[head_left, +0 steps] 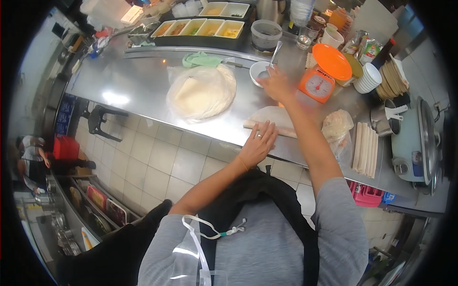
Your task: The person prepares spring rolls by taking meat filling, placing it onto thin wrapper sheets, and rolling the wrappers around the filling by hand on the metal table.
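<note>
My left hand [259,142] lies with its fingers spread on a pale rolled wrapper [286,129] near the counter's front edge. A flat part of the wrapper sheet spreads behind the roll. Farther back, my right hand [277,85] reaches to a small white bowl [256,69] with a metal spoon [275,52] standing in it; its fingertips are at the rim, and what they hold is too small to tell. Left of the bowl, a stack of round pale wrappers [198,97] sits in clear plastic. Several finished rolls [365,148] lie side by side at the right.
An orange scale [317,86] stands right of the bowl, and a plastic bag of filling [337,125] lies before it. Trays of ingredients [200,27] line the back. A large cooker [415,143] is at the far right. Another person [32,152] is at the far left.
</note>
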Motion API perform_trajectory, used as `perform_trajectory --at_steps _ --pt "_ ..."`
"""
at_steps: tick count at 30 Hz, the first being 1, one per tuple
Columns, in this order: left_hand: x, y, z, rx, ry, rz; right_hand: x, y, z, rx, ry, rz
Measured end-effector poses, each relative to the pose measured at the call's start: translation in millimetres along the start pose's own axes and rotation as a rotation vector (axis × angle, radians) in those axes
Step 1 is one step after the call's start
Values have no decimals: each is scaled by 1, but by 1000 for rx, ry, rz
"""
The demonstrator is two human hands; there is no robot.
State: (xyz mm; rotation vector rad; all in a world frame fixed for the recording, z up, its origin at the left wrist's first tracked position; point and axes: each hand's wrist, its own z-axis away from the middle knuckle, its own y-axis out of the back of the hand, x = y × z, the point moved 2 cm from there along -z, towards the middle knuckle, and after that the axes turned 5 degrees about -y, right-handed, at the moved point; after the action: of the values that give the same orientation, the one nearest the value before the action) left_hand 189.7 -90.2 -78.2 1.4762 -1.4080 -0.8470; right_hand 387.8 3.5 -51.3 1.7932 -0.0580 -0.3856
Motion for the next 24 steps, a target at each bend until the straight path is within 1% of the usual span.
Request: perform_trajectory --at_steps 1,2,4,5,7,8,10,11,13,14,15,17,18,20,21,23,24 --pt "1 2 1 11 -9 -1 8 -3 1 61 29 -108" --pt "1 1 4 20 -19 0 9 4 6 48 35 -107" --pt "-2 -2 6 32 -22 6 14 22 15 88 59 -369" --pt "-3 -5 7 42 -37 7 18 19 26 77 65 -365" --pt "-6 -13 10 48 -28 20 21 10 53 -97 34 -366" --pt "-7 -16 11 47 -31 30 14 9 68 -108 46 -362" --pt "-8 -15 12 19 -21 30 -10 5 98 -186 312 -247" --pt "-8 -15 12 -14 -25 28 -9 6 104 -193 320 -246" --pt "-10 -12 11 22 -39 10 -1 11 106 -96 382 42" --pt "-10 -11 10 52 -65 -5 6 18 105 -156 237 32" --pt "-11 -11 11 54 -55 -10 4 14 103 -158 248 32" --pt "-9 -13 11 60 -63 -16 -4 7 102 -144 357 26" --pt "-9 -14 11 60 -62 -17 -3 8 100 -144 358 25" --pt "-10 -16 12 57 -65 -2 -11 21 95 -335 393 -80" --pt "-12 -16 12 60 -60 -8 -9 20 92 -333 401 -79" --pt "-10 -16 12 37 -64 -47 -2 25 90 -240 341 -34" --pt "-8 -15 13 37 -66 -48 -2 23 89 -239 340 -34"
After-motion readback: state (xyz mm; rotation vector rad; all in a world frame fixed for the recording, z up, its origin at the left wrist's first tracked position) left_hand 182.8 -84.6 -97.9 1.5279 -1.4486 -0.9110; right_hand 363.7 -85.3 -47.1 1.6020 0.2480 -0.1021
